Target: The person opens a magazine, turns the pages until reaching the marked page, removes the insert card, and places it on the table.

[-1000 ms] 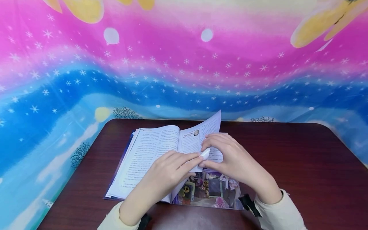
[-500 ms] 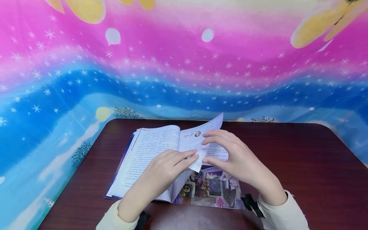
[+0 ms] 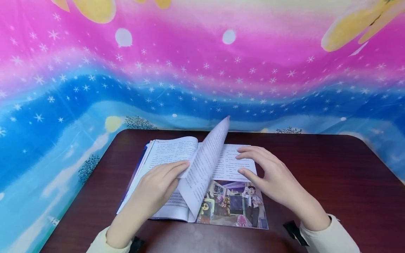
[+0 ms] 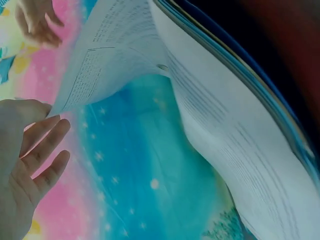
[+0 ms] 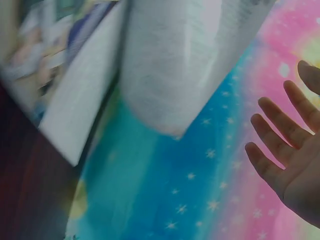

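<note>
An open magazine (image 3: pixel 172 151) lies on the table, with printed text on its left side. My left hand (image 3: pixel 156 188) pinches the edge of one lifted page (image 3: pixel 205 165) between thumb and index finger, and the other fingers (image 4: pixel 47 145) spread apart in the left wrist view. The page curls upright near the spine, its top corner pointing away. My right hand (image 3: pixel 275 175) hovers beside the right side of the magazine, fingers apart and holding nothing. Beneath the raised page, text and a colourful illustration (image 3: pixel 235 207) show on the right side.
The dark reddish-brown tabletop (image 3: pixel 332 175) extends around the magazine. Behind the table hangs a pink and blue backdrop cloth (image 3: pixel 202 80) with snowflake prints. Dark bands (image 3: pixel 295 232) sit at both cream sleeves (image 3: pixel 329 235).
The left hand has drawn the page leftward, and it now stands curled over the spine. The right hand has moved away to the right. More of the illustration shows.
</note>
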`<state>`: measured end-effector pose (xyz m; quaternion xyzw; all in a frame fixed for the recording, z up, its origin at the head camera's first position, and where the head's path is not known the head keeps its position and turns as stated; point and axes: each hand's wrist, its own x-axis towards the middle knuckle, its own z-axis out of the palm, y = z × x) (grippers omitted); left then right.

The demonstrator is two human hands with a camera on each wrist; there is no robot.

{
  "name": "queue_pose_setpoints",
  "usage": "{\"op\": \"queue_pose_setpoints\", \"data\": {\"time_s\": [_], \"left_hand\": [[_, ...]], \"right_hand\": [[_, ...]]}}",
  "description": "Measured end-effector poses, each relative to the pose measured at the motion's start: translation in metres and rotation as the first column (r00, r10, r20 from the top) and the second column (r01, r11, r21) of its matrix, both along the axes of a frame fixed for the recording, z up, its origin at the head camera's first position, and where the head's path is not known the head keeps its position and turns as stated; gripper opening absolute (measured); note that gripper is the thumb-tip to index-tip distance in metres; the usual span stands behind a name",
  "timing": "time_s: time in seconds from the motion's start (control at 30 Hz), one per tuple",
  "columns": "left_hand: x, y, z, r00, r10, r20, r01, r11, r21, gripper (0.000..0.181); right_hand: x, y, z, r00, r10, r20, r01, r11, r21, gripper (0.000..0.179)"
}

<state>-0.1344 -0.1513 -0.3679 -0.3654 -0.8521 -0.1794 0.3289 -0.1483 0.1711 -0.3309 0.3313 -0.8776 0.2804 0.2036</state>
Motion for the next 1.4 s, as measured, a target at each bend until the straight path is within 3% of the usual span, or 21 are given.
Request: {"op": "queue_pose_setpoints", "data": {"time_s": [0.2, 0.43, 1.0, 1.23, 1.3, 1.4], "left_hand": [[0.007, -0.025, -0.004, 0.993, 0.104, 0.052, -0.104, 0.995, -0.010, 0.058], [0.013, -0.046, -0.006, 0.963, 0.227, 0.147, -0.222, 0.974, -0.053, 0.068], [0.027, -0.085, -0.014, 0.922, 0.275, 0.273, -0.267, 0.961, -0.069, 0.063], [0.027, -0.092, -0.020, 0.922, 0.263, 0.285, -0.251, 0.965, -0.078, 0.068], [0.027, -0.093, -0.020, 0.907, 0.268, 0.326, -0.253, 0.963, -0.089, 0.068], [0.028, -0.095, -0.020, 0.859, 0.297, 0.416, -0.269, 0.955, -0.126, 0.067]], "right_hand": [[0.004, 0.015, -0.014, 0.998, -0.055, 0.040, 0.051, 0.996, 0.077, 0.035], [0.011, 0.024, -0.026, 0.999, -0.032, 0.040, 0.026, 0.987, 0.158, 0.035], [0.019, 0.042, -0.048, 0.980, -0.031, 0.194, -0.017, 0.971, 0.240, 0.031], [0.020, 0.051, -0.057, 0.964, -0.036, 0.263, -0.034, 0.966, 0.257, 0.028], [0.020, 0.053, -0.059, 0.961, -0.037, 0.273, -0.038, 0.964, 0.265, 0.028], [0.020, 0.057, -0.062, 0.961, -0.026, 0.275, -0.052, 0.961, 0.273, 0.031]]}}
